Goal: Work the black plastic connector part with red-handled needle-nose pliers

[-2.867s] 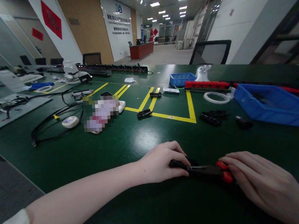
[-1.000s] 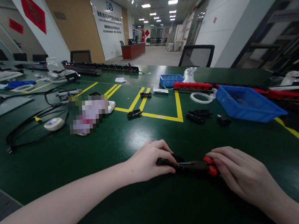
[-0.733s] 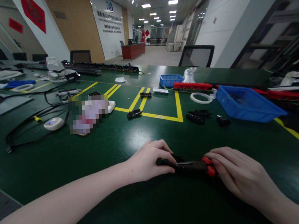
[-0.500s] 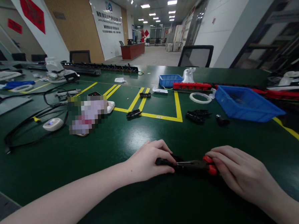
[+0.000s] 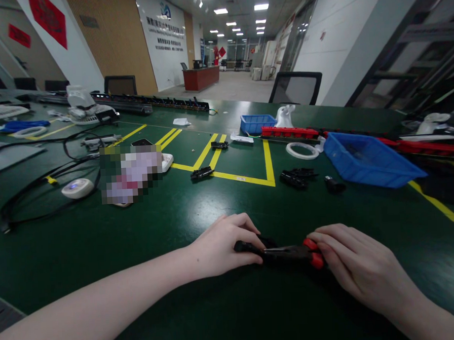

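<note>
Red-handled pliers (image 5: 288,253) are gripped in my right hand (image 5: 359,264), their dark jaws pointing left. My left hand (image 5: 223,246) has its fingers closed around a black part (image 5: 245,246), which looks like plastic. The tips of the pliers meet this part at my left fingertips. How the jaws bite on it is hidden by dark shadow and my fingers. Beyond my hands lie a black piece (image 5: 202,174) on the yellow tape and a cluster of black pieces (image 5: 296,178) to the right. Close by is a short black cylindrical piece (image 5: 334,184).
A large blue bin (image 5: 371,162) stands at the right, with a smaller blue basket (image 5: 257,123) behind. Between them lies a white ring (image 5: 302,151). On the left are a blurred-out phone (image 5: 132,175), a white oval device (image 5: 78,188) and black cables (image 5: 32,221).
The pliers and my right hand have shifted slightly left, and the whole view has drifted a little. Both hands keep their hold.
</note>
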`<state>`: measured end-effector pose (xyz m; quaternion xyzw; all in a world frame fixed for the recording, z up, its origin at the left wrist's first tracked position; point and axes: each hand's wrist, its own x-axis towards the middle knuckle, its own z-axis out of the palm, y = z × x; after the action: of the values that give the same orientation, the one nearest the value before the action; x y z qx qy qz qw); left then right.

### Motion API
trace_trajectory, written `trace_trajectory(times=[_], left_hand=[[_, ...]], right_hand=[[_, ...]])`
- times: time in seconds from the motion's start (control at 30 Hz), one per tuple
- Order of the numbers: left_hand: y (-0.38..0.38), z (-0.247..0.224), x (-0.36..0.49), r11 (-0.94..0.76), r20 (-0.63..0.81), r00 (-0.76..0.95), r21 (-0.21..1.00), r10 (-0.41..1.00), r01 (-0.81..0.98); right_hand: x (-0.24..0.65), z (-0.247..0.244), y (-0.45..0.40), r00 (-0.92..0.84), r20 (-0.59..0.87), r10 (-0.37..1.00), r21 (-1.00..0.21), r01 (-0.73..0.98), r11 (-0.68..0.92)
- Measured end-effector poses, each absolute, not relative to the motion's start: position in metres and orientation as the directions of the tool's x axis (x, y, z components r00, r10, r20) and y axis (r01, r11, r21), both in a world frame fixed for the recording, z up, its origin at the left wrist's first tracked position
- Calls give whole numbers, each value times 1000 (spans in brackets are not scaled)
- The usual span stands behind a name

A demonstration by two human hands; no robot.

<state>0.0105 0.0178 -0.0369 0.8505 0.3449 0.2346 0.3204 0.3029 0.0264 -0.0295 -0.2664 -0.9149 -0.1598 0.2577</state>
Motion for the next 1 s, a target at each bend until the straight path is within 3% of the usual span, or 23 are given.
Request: trace_trajectory(times=[1.0], left_hand=[[16, -36, 11, -507, 134, 629, 728, 766, 462]], right_hand=[[312, -30, 26, -698, 592, 403, 208, 616, 760]])
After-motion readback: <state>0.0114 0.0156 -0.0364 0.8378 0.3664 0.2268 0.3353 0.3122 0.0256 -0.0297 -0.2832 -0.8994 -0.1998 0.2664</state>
